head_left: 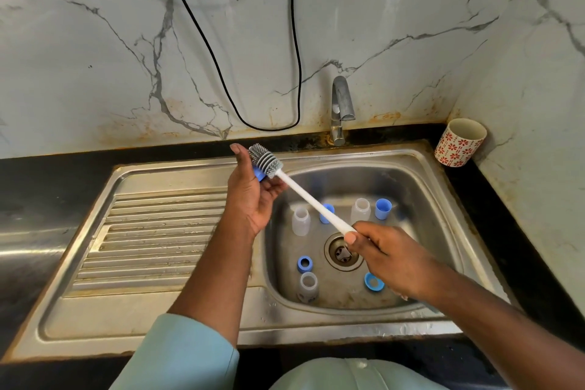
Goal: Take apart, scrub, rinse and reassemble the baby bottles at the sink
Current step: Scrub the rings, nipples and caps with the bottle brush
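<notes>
My left hand (253,190) cups what looks like a blue cap (259,173); my right hand (384,255), at four o'clock, grips the brush (297,188).

You have a red-patterned cup (460,142) tilted in the counter corner (against the marble wall (95,51)), with a black cable (221,70) hanging nearby.

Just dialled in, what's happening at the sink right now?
A person is scrubbing a small blue bottle part held in the left hand, working the grey head of a bottle brush against it. The right hand grips the brush's white handle. Three clear bottles stand taken apart in the sink basin among loose blue rings and caps. The tap is not running.
</notes>
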`<state>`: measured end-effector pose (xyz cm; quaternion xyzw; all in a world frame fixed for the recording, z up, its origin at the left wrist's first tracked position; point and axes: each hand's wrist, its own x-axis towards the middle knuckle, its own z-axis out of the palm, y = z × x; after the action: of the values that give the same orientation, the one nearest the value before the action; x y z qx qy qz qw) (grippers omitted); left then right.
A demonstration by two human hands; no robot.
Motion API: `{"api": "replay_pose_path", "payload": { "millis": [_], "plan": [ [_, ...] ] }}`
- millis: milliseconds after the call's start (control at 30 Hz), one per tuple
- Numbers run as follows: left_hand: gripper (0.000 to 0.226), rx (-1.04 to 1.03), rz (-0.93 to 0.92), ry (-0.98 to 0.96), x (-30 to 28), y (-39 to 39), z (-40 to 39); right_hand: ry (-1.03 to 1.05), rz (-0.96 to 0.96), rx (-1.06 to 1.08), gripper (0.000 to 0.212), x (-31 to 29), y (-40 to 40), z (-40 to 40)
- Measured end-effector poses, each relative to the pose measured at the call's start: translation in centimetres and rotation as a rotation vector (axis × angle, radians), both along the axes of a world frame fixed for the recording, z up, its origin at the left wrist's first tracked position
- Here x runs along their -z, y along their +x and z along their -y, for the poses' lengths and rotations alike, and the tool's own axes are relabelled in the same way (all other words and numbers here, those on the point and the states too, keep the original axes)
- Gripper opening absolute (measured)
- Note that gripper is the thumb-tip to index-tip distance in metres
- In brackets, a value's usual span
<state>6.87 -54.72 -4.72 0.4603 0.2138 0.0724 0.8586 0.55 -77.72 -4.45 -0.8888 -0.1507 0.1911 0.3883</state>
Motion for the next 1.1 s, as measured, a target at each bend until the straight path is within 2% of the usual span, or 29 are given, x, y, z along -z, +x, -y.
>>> {"api": "replay_pose_path", "payload": {
  "millis": [133, 233, 333, 467, 567, 667, 733, 867, 967, 1100],
  "plan": [
    [0.065, -0.073, -0.080, 0.270, -0.5, 0.4, -0.4, -0.019, 0.001, 0.041, 0.036, 0.2, -0.2, 0.2],
    [0.063, -0.129, -0.119, 0.290, -0.8, 0.4, -0.2, -0.002, 0.043, -0.011, 0.036, 0.6, -0.3, -0.2],
    [0.063, -0.128, -0.136, 0.310, -0.8, 0.3, -0.2, -0.002, 0.060, 0.024, 0.037, 1.1, -0.4, -0.1],
    [0.071, -0.144, -0.165, 0.265, -0.7, 0.4, -0.3, -0.040, 0.090, -0.009, 0.035, 1.7, -0.4, -0.3],
    [0.059, -0.065, -0.141, 0.123, -0.8, 0.3, 0.1, -0.046, 0.100, 0.037, 0.034, 1.9, -0.2, -0.1],
    [0.033, -0.032, -0.138, -0.131, -1.0, -0.2, 0.1, -0.052, 0.099, 0.035, 0.032, 1.8, 0.0, 0.0],
    [0.022, -0.037, -0.169, -0.209, -1.1, -0.1, -0.2, -0.104, 0.101, 0.032, 0.032, 2.1, 0.0, 0.5],
    [0.020, -0.095, -0.186, -0.338, -1.1, 0.6, -0.4, -0.107, 0.115, -0.028, 0.032, 2.4, -0.8, 0.8],
    [0.023, -0.065, -0.199, -0.414, -1.0, 0.8, 0.3, -0.113, 0.107, 0.028, 0.031, 2.3, -0.2, 0.6],
    [0.027, -0.150, -0.103, -0.475, -1.1, 0.9, 1.0, -0.159, 0.132, 0.017, 0.029, 2.3, -0.1, 1.0]
  ]
}}
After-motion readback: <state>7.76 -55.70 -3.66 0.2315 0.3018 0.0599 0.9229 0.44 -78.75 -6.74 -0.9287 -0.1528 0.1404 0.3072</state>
